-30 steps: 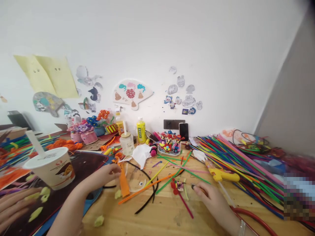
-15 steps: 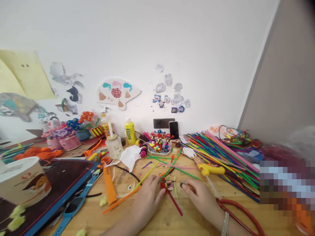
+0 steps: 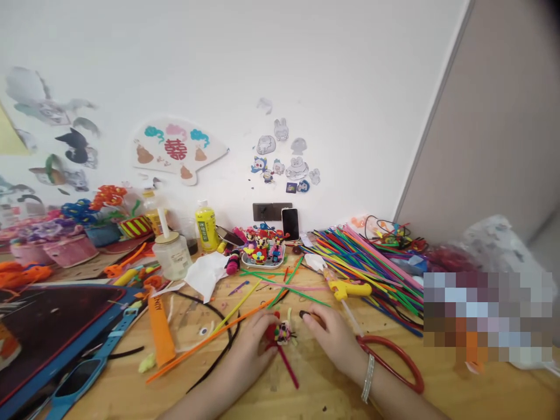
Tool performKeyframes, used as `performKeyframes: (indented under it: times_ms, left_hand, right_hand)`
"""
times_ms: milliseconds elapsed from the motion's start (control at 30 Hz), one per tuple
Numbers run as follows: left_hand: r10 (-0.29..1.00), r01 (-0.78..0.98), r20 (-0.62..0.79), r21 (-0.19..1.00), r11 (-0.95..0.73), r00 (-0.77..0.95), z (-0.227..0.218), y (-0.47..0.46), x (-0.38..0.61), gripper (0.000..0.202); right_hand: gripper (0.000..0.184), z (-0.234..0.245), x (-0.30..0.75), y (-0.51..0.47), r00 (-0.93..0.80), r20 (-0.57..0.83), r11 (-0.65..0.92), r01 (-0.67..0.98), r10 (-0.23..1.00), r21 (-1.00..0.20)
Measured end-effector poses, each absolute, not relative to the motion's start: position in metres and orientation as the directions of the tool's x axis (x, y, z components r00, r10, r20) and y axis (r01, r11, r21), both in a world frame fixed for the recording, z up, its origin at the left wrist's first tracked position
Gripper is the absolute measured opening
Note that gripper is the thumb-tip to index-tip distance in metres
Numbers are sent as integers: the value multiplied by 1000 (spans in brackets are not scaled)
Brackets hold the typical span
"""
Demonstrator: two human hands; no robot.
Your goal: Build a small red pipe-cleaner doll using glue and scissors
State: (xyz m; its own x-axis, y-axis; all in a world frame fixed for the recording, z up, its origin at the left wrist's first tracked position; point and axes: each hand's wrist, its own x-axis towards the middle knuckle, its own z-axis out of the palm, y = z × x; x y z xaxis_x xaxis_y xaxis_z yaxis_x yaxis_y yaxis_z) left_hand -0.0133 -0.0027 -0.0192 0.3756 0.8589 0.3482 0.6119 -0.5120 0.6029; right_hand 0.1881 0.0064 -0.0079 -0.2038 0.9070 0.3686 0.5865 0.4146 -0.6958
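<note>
The left hand has its fingers closed on the red side of a small multicoloured figure, which sits low over the desk between both hands, a magenta stem slanting from it toward the near edge. The right hand, just beside it, grips a dark-tipped brown object largely hidden by its fingers. Beyond lie a yellow glue gun and a tray of similar figures; a red loop rests near the right wrist.

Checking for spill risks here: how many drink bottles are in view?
2: a white-capped drink bottle near the wall, left of the upright phone; a yellow-capped drink bottle partly hidden behind the glass jar. Others may be hidden.
</note>
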Motion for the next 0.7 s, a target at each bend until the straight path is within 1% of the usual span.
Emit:
performKeyframes:
  times_ms: [100,167,233,300,367,433,500,567,700]
  left_hand:
    - [879,565,309,677,-472,364,-18,2,-16,24]
    - [883,514,316,724,-460,346,-17,3,-17,18]
    - [887,455,335,766,-453,318,-17,2,-19,16]
    - [896,438,335,786,-436,291,-18,0,-20,20]
    - [903,471,319,774,-424,289,-19,-1,-21,30]
    - [888,511,310,732,-451,340,-20,-1,-22,35]
    - [856,519,326,688,-506,402,-18,-1,-22,29]
    - [833,511,363,664,-545,418,-14,-1,-23,23]
    - [850,494,444,692,-527,285,-7,-4,-26,16]
  right_hand:
    - [29,-10,189,7,-199,370,415,566,907,-712]
    - [28,-11,190,8,-204,362,412,551,910,-726]
    - [27,-10,190,7,-211,347,406,530,914,-745]
    - [26,-9,189,7,-223,337,404,497,915,-768]
    - [24,-9,189,7,-235,333,406,467,913,-786]
    - [23,-8,189,6,-240,336,411,448,911,-794]
    - [24,-8,189,6,-241,337,412,441,910,-797]
    - [26,-8,190,5,-246,333,411,438,910,-799]
    - [28,-7,188,4,-279,329,425,439,902,-792]
